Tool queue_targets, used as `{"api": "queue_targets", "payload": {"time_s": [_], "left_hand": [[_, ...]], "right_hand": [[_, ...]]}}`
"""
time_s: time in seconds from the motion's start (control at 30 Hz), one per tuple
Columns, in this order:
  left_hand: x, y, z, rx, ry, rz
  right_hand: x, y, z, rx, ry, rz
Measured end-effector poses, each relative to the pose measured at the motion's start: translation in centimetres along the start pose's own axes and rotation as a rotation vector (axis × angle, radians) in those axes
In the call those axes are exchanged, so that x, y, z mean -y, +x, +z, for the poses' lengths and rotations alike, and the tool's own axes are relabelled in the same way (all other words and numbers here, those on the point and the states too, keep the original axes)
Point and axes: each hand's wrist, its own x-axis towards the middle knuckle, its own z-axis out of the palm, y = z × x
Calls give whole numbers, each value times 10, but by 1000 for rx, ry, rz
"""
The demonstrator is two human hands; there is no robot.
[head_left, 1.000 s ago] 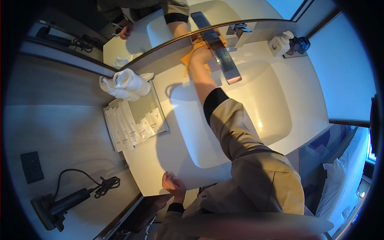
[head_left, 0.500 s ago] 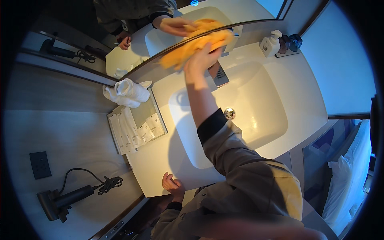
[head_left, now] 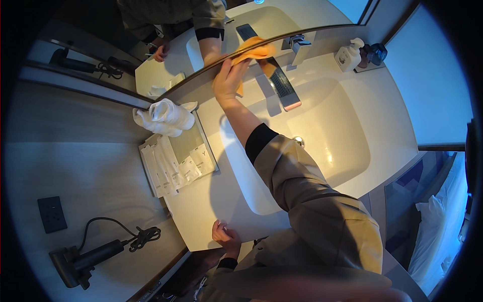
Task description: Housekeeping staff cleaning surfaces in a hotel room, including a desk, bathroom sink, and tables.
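My right hand (head_left: pixel 229 80) reaches across the basin to the back of the counter and is closed on an orange cloth (head_left: pixel 257 52). The cloth is bunched against the wall along the lower edge of the mirror (head_left: pixel 201 48), and part hangs below the hand. Right beside it, a long flat spout (head_left: pixel 282 85) reaches over the white washbasin (head_left: pixel 347 116), with a chrome tap handle (head_left: pixel 301 44) to its right. At the counter's front edge is my left hand (head_left: pixel 227 238), its fingers loosely curled and slightly apart, with nothing visible in them.
On the left, a tray (head_left: pixel 207 143) holds rolled white towels (head_left: pixel 171 116) and several white packets (head_left: pixel 186 168). A white pump bottle (head_left: pixel 348 54) and dark cups (head_left: pixel 375 54) stand at the back right. A black hair dryer (head_left: pixel 90 259) hangs on the left wall.
My right hand has moved left and down along the mirror's lower edge with the cloth. The spout and tap handle now show more fully. My left hand stays near the counter's front edge.
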Motion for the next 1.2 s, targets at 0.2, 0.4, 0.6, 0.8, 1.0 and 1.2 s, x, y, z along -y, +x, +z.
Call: {"api": "queue_targets", "payload": {"time_s": [0.2,0.4,0.6,0.8,1.0,1.2], "left_hand": [[5,-2,8,-11,12,-27],[7,-3,7,3,60,-38],[1,-2,7,-3,51,12],[-1,-7,3,-14,44,-22],[0,-3,2,7,62,-32],[0,-3,5,10,84,-44]], "right_hand": [[-100,7,-56,487,53,-501],[-49,28,-101,626,157,-228],[-84,28,-68,429,-32,-610],[-126,46,-111,344,448,487],[-55,131,-119,227,223,-370],[-116,126,-98,404,100,-735]]}}
